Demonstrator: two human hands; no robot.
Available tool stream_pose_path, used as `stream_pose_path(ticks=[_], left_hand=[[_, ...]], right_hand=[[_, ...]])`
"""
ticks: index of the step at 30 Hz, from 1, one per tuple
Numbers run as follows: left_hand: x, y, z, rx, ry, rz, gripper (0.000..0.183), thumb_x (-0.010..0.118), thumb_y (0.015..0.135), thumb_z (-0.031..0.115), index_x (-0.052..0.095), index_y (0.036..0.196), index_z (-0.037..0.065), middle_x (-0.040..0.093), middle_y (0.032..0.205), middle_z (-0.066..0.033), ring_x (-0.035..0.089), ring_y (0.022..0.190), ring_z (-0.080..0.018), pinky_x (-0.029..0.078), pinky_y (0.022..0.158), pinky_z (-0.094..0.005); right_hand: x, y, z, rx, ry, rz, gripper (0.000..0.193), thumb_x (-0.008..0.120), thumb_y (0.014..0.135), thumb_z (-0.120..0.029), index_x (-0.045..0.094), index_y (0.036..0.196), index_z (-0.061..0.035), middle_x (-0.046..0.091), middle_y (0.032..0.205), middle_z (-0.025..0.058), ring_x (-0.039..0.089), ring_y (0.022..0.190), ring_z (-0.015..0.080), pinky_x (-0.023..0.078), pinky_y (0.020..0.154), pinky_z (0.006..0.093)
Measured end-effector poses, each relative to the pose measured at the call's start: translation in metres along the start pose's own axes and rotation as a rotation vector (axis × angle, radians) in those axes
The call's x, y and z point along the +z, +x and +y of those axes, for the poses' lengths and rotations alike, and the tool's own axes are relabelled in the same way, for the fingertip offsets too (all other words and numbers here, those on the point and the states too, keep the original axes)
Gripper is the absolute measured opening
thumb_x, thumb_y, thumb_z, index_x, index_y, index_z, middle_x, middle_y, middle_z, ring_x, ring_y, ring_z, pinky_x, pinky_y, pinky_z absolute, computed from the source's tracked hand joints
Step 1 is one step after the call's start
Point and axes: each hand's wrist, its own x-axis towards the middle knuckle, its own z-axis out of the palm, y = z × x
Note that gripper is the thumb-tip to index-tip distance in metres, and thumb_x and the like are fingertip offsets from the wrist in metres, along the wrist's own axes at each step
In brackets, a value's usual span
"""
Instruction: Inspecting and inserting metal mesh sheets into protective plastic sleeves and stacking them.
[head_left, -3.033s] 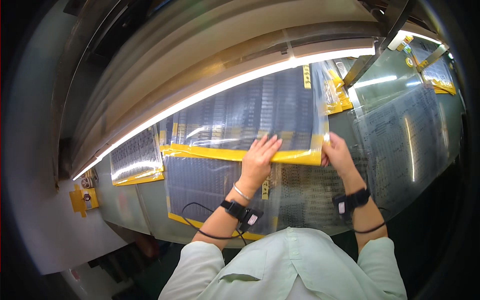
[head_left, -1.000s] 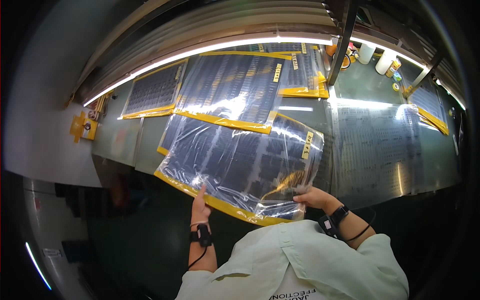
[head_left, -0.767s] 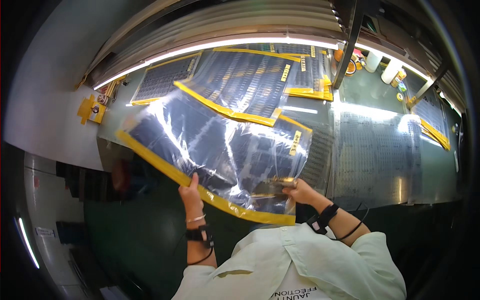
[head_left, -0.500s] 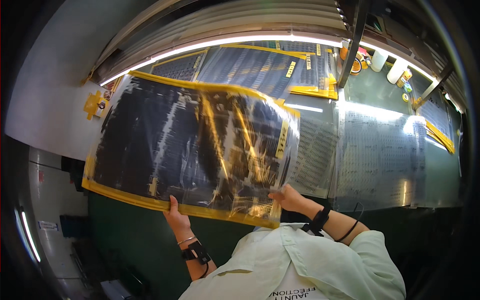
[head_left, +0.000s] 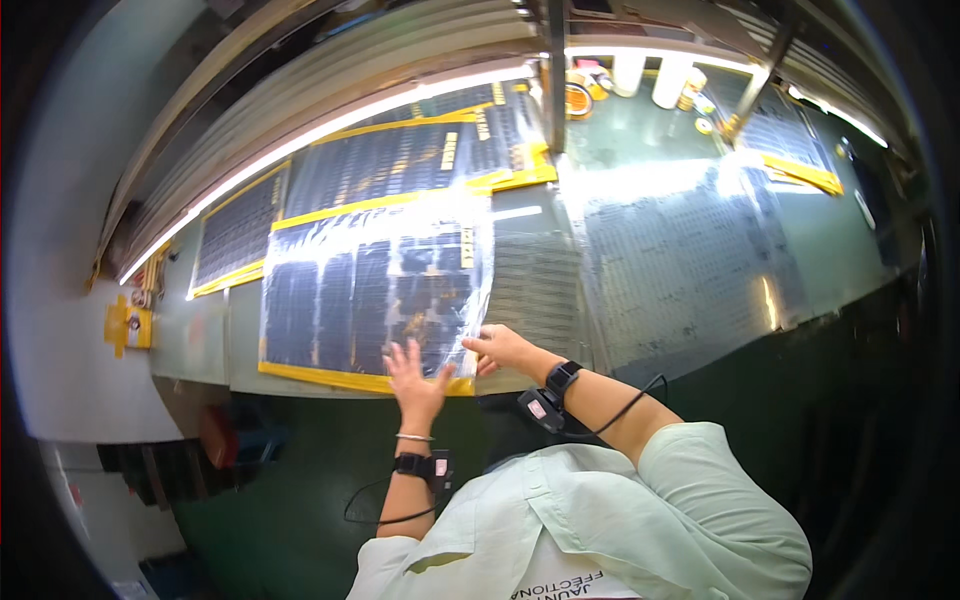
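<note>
A dark patterned film sheet [head_left: 330,290] in clear, glossy plastic, edged with yellow tape along its far and near sides, lies on the workbench. My left hand [head_left: 415,385] rests on its near edge toward the right, fingers spread flat. At the sheet's right edge is my right hand [head_left: 502,350], thumb and fingers closed on the plastic border. Glare washes out part of the sheet's far side. Just right of it lies a clear sheet [head_left: 540,290] with rows of small dark marks.
More yellow-edged dark sheets [head_left: 380,160] lie behind, and one [head_left: 235,230] to the left. Another marked clear sheet [head_left: 690,260] covers the right bench. White bottles [head_left: 672,82] and an orange tape roll [head_left: 578,100] stand at the back. A metal post [head_left: 553,80] rises from the bench.
The yellow-edged sheet, lifted and tilted half a second ago, now lies on the bench. My left hand went from gripping its near edge to lying flat on it. The view shifted right.
</note>
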Motion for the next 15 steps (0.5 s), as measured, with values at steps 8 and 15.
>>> stream_pose_path(ticks=[8, 15], left_hand=[[0.019, -0.010, 0.016, -0.008, 0.127, -0.070, 0.087, 0.063, 0.067, 0.058, 0.029, 0.136, 0.017, 0.011, 0.144, -0.0188, 0.007, 0.131, -0.0420, 0.014, 0.096, -0.0648], [0.004, -0.013, 0.120, 0.233, -0.369, -0.173, 0.035, 0.063, 0.077, 0.033, 0.061, 0.092, 0.001, 0.060, 0.087, -0.0145, 0.058, 0.078, -0.0295, 0.046, 0.071, -0.0370]], right_hand=[[-0.217, -0.238, 0.119, -0.386, -0.422, 1.468, 0.024, 0.060, 0.084, -0.027, 0.052, 0.082, -0.0046, 0.054, 0.074, 0.0029, 0.052, 0.066, 0.0099, 0.045, 0.053, 0.0261], [-0.262, -0.274, 0.121, -0.269, 0.842, 1.133, 0.035, 0.065, 0.078, -0.037, 0.049, 0.094, -0.0097, 0.057, 0.081, 0.0041, 0.058, 0.074, 0.0176, 0.048, 0.060, 0.0263]])
